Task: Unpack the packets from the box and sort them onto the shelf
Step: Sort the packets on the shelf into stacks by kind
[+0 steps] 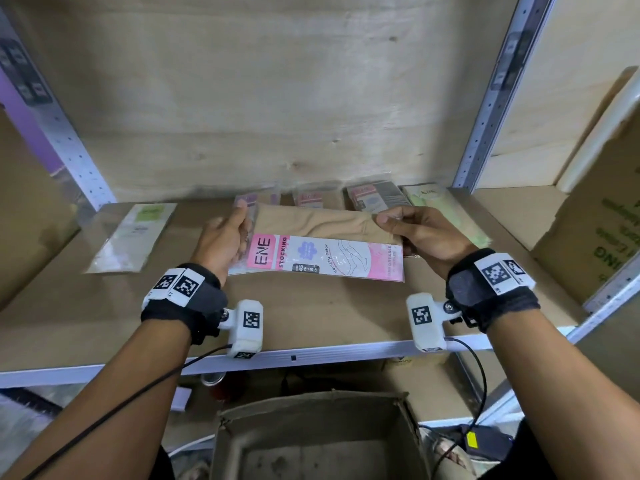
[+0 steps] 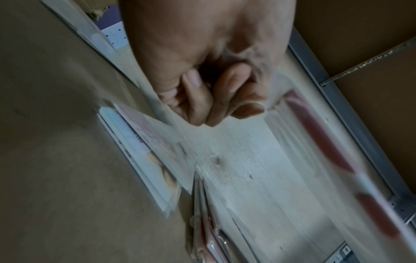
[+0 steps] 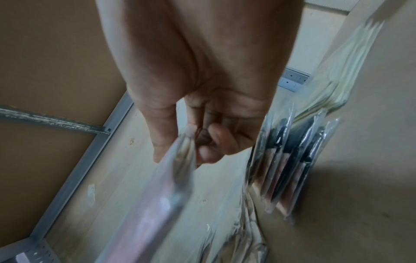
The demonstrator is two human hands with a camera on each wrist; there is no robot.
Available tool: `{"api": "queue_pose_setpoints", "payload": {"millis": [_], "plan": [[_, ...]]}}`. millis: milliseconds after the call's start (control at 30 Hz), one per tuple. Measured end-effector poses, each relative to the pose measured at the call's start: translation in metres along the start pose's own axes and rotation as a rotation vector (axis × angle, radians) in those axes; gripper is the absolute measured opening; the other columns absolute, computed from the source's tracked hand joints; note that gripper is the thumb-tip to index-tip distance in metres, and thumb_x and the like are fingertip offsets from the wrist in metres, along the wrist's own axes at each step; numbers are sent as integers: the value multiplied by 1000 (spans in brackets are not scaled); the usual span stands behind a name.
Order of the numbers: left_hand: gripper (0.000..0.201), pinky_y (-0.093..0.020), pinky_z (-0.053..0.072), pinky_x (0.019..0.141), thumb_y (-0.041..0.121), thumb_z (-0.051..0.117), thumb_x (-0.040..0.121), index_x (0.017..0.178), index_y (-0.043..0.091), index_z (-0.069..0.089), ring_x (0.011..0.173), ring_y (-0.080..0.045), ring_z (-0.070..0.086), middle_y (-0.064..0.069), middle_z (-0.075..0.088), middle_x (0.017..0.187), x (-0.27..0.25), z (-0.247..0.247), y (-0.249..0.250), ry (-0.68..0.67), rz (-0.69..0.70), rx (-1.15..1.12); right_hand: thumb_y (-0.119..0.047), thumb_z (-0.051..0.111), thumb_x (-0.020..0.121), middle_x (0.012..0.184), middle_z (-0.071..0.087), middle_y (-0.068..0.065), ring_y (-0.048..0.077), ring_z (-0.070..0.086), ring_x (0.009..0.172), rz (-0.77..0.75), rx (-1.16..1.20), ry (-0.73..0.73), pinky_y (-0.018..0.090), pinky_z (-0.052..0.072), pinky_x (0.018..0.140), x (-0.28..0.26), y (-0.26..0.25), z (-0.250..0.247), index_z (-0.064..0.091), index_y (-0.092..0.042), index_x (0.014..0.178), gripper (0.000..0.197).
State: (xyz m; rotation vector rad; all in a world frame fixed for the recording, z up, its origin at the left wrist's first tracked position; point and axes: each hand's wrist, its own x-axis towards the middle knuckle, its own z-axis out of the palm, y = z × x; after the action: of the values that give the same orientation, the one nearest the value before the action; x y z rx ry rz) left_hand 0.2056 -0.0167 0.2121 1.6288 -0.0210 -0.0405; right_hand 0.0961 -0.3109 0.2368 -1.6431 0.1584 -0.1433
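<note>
Both hands pinch one pink packet [image 1: 316, 252] above the shelf [image 1: 311, 306], the left hand [image 1: 221, 239] at one end and the right hand [image 1: 420, 237] at the other. Only the head view shows the open box [image 1: 317, 441] below and the green packet [image 1: 133, 237] lying apart at left. The right wrist view shows dark packets [image 3: 290, 160] standing on edge against the back.

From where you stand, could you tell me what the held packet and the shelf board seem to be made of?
Held packet: clear glossy plastic film, judging by its glare, over a printed pink card and beige knit fabric. Shelf board: matte brown, probably fibreboard or hardboard, with no visible grain.
</note>
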Motion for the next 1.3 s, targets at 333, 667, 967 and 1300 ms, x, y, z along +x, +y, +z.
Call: {"api": "queue_pose_setpoints", "payload": {"millis": [333, 667, 967, 1300], "plan": [[43, -36, 44, 71, 49, 49, 100, 73, 16, 52, 70, -28, 44, -15, 51, 81, -4, 4, 8, -45, -51, -83, -17, 68, 90, 86, 59, 20, 25, 50, 69, -6, -63, -32, 30, 41, 59, -1, -8, -2, 69, -1, 99, 18], [50, -26, 54, 59, 58, 49, 95, 110, 15, 71, 67, -18, 55, -3, 54, 77, 4, -4, 12, -132, -219, -290, -18, 68, 90, 83, 57, 18, 29, 46, 71, 13, 27, -39, 30, 36, 58, 3, -10, -3, 67, 3, 109, 28], [79, -20, 55, 52, 67, 23, 98, 107, 4, 70, 59, -17, 67, -14, 77, 85, 7, -6, 12, -126, -320, -576, -17, 64, 93, 85, 68, 14, 19, 56, 66, 119, 282, 71, 23, 40, 52, 14, -11, 21, 67, 1, 115, 29], [45, -23, 60, 69, 32, 75, 86, 117, 2, 65, 88, -24, 75, -17, 75, 106, -8, 21, 10, -490, -200, -124, 5, 66, 85, 83, 63, 18, 24, 58, 60, 221, 346, 97, 23, 53, 46, 24, -5, 61, 56, -4, 99, 19]]}}
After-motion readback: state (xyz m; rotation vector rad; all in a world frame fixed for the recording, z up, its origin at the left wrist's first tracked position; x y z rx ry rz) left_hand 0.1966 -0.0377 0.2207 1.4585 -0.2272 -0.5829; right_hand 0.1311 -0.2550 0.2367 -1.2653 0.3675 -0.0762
